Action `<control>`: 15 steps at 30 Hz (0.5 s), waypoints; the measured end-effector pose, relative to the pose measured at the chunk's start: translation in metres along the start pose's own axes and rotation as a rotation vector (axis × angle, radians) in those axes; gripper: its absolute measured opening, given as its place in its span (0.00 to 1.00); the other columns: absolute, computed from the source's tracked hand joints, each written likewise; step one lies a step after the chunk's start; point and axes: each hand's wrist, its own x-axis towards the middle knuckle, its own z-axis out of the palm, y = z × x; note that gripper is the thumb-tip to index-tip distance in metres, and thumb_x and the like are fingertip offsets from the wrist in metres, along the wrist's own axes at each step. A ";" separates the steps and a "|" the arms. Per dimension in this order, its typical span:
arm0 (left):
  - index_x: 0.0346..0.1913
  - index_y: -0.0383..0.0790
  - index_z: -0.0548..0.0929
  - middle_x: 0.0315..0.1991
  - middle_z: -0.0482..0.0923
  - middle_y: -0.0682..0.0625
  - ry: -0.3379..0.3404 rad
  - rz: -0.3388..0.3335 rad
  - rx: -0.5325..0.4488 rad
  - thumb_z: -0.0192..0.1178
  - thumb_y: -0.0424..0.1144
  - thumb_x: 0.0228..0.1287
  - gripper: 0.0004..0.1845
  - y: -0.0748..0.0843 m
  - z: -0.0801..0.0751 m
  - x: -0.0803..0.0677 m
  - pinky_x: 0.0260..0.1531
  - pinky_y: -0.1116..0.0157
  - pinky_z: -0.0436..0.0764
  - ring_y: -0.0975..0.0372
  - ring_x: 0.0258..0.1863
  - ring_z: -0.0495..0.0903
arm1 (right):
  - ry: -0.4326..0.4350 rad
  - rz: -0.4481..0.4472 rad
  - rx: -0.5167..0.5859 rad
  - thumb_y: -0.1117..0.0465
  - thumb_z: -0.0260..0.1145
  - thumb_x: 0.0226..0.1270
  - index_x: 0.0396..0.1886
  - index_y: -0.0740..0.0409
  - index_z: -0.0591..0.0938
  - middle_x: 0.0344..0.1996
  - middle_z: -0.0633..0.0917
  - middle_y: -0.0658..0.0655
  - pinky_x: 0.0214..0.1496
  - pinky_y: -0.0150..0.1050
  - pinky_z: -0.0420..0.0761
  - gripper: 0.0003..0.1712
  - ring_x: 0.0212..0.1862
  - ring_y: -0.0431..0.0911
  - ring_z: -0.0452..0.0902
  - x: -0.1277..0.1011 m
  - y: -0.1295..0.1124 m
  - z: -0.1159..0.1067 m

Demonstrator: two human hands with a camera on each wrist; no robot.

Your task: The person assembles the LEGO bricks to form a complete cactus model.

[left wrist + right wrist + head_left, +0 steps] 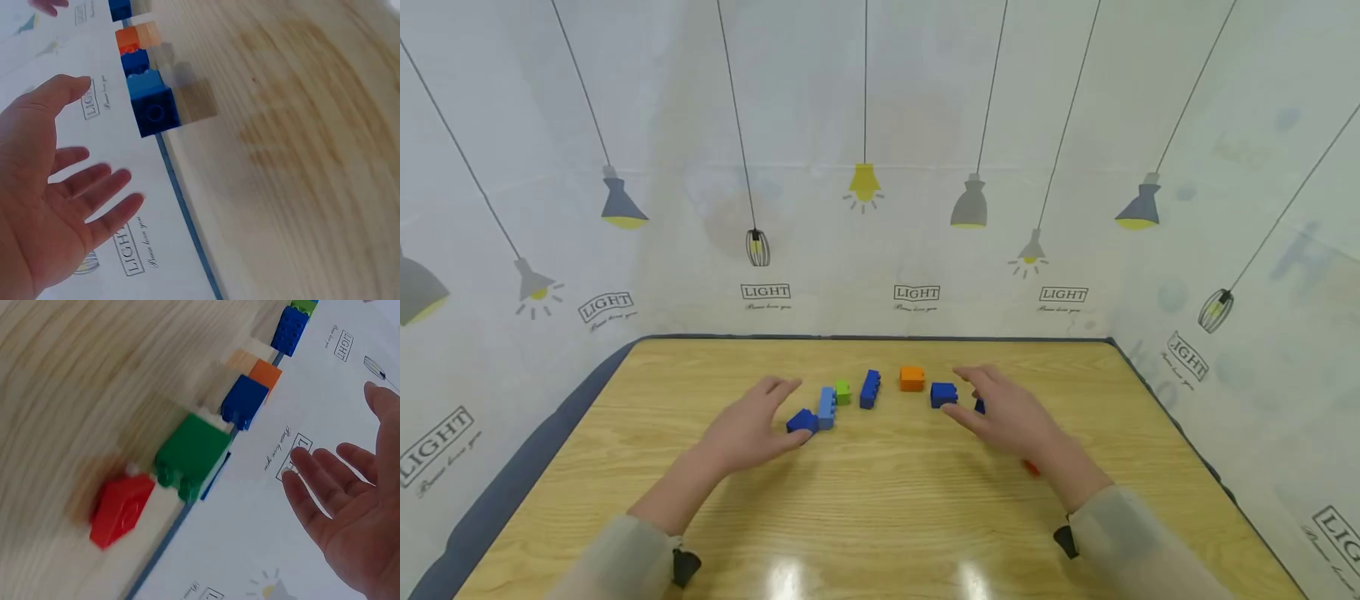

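1. Your left hand (751, 427) is spread, fingers straight, and holds nothing; it hovers over the table (880, 517) with its fingertips just beside a dark blue brick (802, 421).
2. A light blue brick (827, 407) sits against that brick, with a green brick (843, 392) just behind it and a long blue brick (870, 388) near to the right.
3. Your right hand (1009, 410) is also spread and grips nothing; its fingers lie just beside another blue brick (943, 394).
4. An orange brick (912, 378) stands near, behind that blue one.
5. In the right wrist view, a big green brick (190, 453) and a red brick (120, 508) lie close together beneath your right hand.
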 end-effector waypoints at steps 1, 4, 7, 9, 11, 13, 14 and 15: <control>0.77 0.45 0.65 0.67 0.71 0.42 -0.025 -0.016 -0.045 0.70 0.58 0.62 0.45 -0.003 0.001 0.001 0.52 0.48 0.83 0.49 0.60 0.79 | -0.006 0.007 0.023 0.32 0.59 0.71 0.76 0.50 0.68 0.67 0.76 0.57 0.55 0.54 0.83 0.42 0.57 0.53 0.81 0.003 -0.002 0.002; 0.75 0.45 0.68 0.66 0.72 0.44 -0.098 -0.061 -0.150 0.70 0.57 0.62 0.42 -0.010 0.005 0.005 0.50 0.52 0.84 0.52 0.57 0.81 | -0.023 0.026 0.098 0.34 0.62 0.71 0.73 0.51 0.72 0.64 0.78 0.56 0.54 0.50 0.83 0.39 0.54 0.51 0.81 0.012 -0.009 0.008; 0.75 0.46 0.69 0.64 0.74 0.46 -0.144 -0.092 -0.201 0.70 0.59 0.61 0.42 -0.016 0.010 0.010 0.51 0.55 0.83 0.56 0.55 0.81 | -0.040 0.056 0.160 0.37 0.64 0.71 0.69 0.52 0.76 0.61 0.81 0.55 0.52 0.46 0.83 0.35 0.48 0.46 0.81 0.024 -0.018 0.018; 0.75 0.47 0.69 0.62 0.76 0.46 -0.159 -0.101 -0.210 0.70 0.59 0.61 0.42 -0.018 0.011 0.013 0.51 0.55 0.83 0.58 0.52 0.80 | -0.053 0.068 0.208 0.40 0.65 0.72 0.67 0.53 0.78 0.59 0.82 0.55 0.49 0.44 0.82 0.32 0.44 0.44 0.79 0.033 -0.023 0.027; 0.74 0.46 0.70 0.59 0.77 0.47 -0.165 -0.103 -0.205 0.70 0.59 0.62 0.42 -0.018 0.012 0.015 0.49 0.56 0.83 0.60 0.48 0.80 | -0.069 0.079 0.244 0.40 0.65 0.72 0.65 0.53 0.79 0.59 0.83 0.54 0.48 0.44 0.82 0.30 0.42 0.43 0.79 0.042 -0.028 0.037; 0.74 0.45 0.71 0.56 0.78 0.47 -0.166 -0.094 -0.196 0.70 0.59 0.62 0.41 -0.018 0.011 0.017 0.47 0.57 0.82 0.61 0.45 0.80 | -0.081 0.083 0.274 0.41 0.64 0.73 0.65 0.54 0.80 0.59 0.84 0.54 0.51 0.45 0.83 0.29 0.45 0.45 0.80 0.050 -0.034 0.045; 0.73 0.44 0.71 0.55 0.79 0.47 -0.169 -0.087 -0.190 0.70 0.59 0.62 0.41 -0.018 0.011 0.018 0.46 0.58 0.82 0.62 0.43 0.80 | -0.085 0.087 0.281 0.41 0.64 0.73 0.65 0.54 0.79 0.60 0.83 0.54 0.53 0.46 0.82 0.30 0.48 0.47 0.81 0.055 -0.037 0.049; 0.73 0.43 0.72 0.53 0.79 0.48 -0.169 -0.083 -0.182 0.70 0.59 0.62 0.40 -0.018 0.011 0.019 0.45 0.59 0.82 0.62 0.42 0.80 | -0.091 0.097 0.296 0.41 0.64 0.73 0.66 0.54 0.78 0.60 0.83 0.55 0.55 0.47 0.82 0.31 0.51 0.48 0.82 0.059 -0.040 0.053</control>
